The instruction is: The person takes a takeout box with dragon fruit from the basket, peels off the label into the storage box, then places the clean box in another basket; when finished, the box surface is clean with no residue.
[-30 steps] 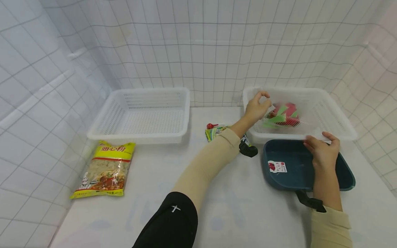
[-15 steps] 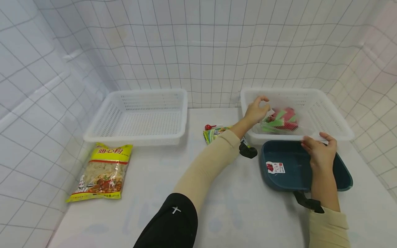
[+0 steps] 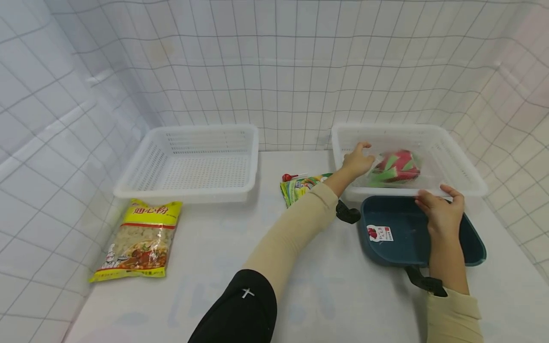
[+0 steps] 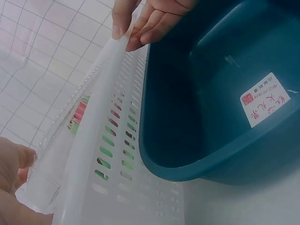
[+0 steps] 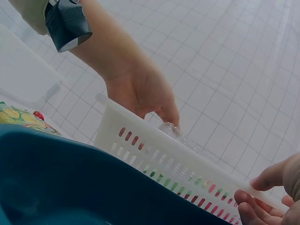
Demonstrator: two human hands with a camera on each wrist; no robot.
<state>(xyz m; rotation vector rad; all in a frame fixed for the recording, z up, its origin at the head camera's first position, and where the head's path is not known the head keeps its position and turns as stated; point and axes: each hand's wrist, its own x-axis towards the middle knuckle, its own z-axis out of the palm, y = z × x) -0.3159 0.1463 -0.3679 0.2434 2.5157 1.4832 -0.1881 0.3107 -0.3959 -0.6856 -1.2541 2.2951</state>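
In the right white basket lies a pink and green dragon fruit, under or inside a clear plastic box with a ridged edge. My left hand reaches over the basket's left side, its thumb and fingers curled at the box's edge. In the right wrist view a fingertip is right on that edge. My right hand pinches the basket's front rim, thumb on top and fingers outside below. Beneath that wrist stands a dark blue basin with a small white label.
A second white basket stands at the left. In front of it lies a yellow bag of pasta. A green and yellow packet and a red lollipop lie between the baskets. Gridded white sheeting rises behind and beside the table.
My left hand has come slightly down and toward the right, fingers spread a little wider. The dragon fruit has shifted and turned inside the basket. My right hand stays at the rim.
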